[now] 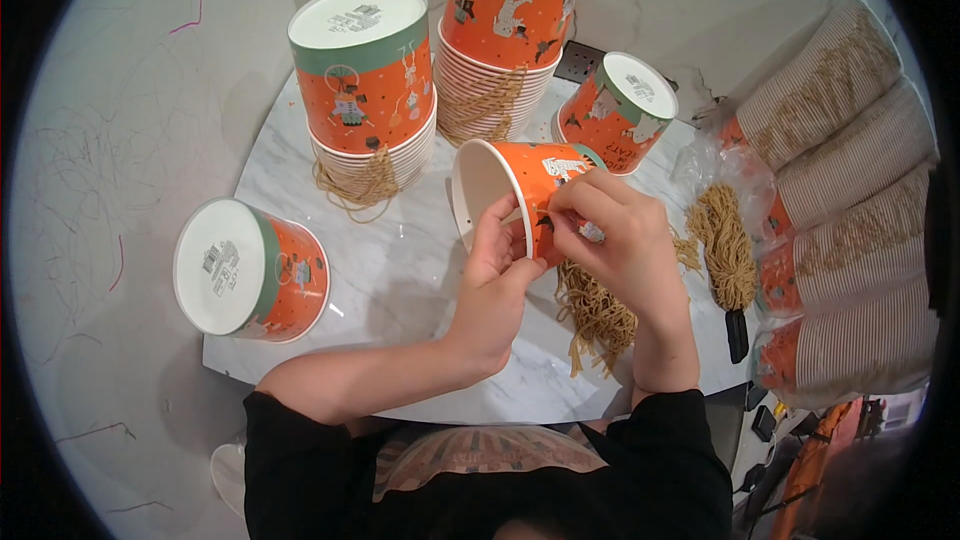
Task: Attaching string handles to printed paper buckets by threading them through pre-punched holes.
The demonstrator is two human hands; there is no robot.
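An orange paper bucket (pixel 533 162) with a green band lies tipped on its side above the table, its open white-rimmed mouth facing left. My left hand (pixel 492 285) grips its rim, fingers inside the mouth and thumb outside. Against the printed outer wall, near the rim, my right hand (pixel 622 240) has its thumb and fingers pinched together; what they hold, if anything, is hidden. Beneath my right forearm a loose pile of tan cords (pixel 598 320) spreads over the marble-patterned table (pixel 400 275). Further right lies a thicker bundle of tan cords (pixel 728 245).
Two stacks of upturned buckets, a left one (pixel 365 105) and a taller one (pixel 505 25), stand at the back, cords draped on them. Single upturned buckets sit back right (pixel 618 118) and front left (pixel 292 280). Plastic-wrapped bucket stacks (pixel 840 175) line the right side, near a black object (pixel 737 336).
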